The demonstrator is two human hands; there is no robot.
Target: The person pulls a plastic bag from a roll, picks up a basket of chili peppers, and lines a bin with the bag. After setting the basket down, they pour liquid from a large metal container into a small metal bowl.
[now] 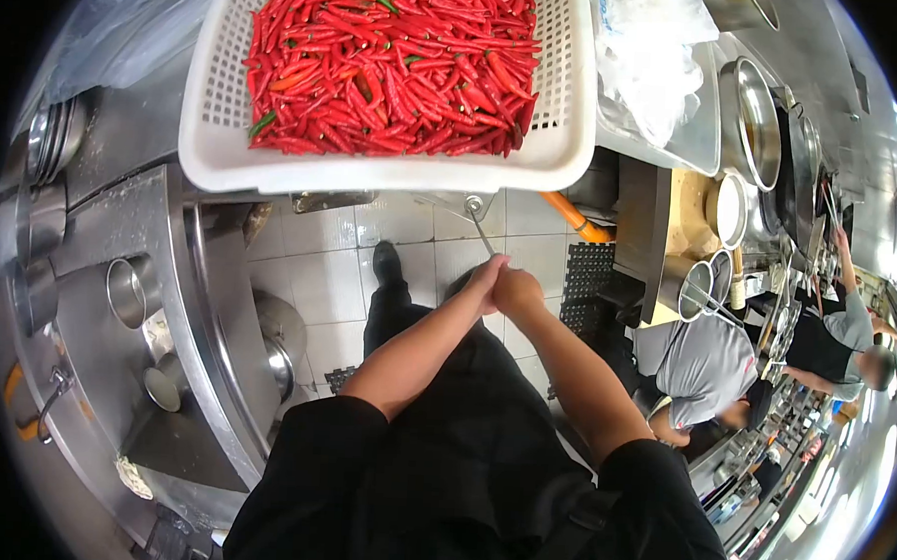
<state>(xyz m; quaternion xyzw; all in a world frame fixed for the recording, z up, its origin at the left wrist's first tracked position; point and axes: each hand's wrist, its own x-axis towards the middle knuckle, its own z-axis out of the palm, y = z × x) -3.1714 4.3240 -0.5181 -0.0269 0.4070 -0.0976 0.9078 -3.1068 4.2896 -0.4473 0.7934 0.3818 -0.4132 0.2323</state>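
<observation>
Both arms reach forward and down, with the hands together in front of my legs. My left hand [485, 285] is closed, pressed against my right hand [517, 291], which is closed too. A thin metal rod [485, 234] runs from my hands up to a round fitting [474, 206] below a white plastic basket [385, 172]. Most of the rod's grip end is hidden by my fingers. Heaped in the basket are red chilies [397, 73], a few of them green.
To the left is a steel sink counter [184, 258] with metal pots. A clear bin [711, 121] holding plastic bags stands right of the basket. Tiled floor [339, 275] and black mats [589, 276] lie below. A co-worker in grey [705, 361] is at the right, near a cooking line.
</observation>
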